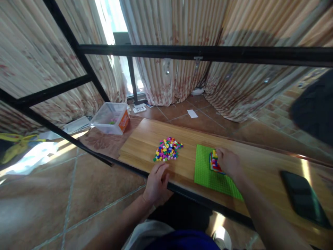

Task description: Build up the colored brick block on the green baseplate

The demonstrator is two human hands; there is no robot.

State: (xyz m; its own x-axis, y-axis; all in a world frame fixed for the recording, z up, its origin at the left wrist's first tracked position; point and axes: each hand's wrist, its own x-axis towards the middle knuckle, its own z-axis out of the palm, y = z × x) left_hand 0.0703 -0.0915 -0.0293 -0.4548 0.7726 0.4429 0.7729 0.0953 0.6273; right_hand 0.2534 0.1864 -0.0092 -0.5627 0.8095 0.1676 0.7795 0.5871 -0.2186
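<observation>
My right hand [229, 162] is over the green baseplate [201, 166], its fingers bent together against a small structure of colored bricks [214, 162]. Red, yellow, blue and white show in that structure, and the hand covers its right side. Whatever the fingertips pinch is hidden. At the table's near edge, my left hand [156, 182] hangs with loosely bent fingers, thumb apart, and nothing visible in it. Just beyond it lies a loose pile of small multicolored bricks [168, 149], not touched by the hand.
A wooden table [140, 139] carries these things, with a dark phone-like slab [303, 196] at its right. A clear plastic bin [108, 118] with an orange label stands on the floor beyond its left end. Black metal bars [182, 52] cross in front of the curtains.
</observation>
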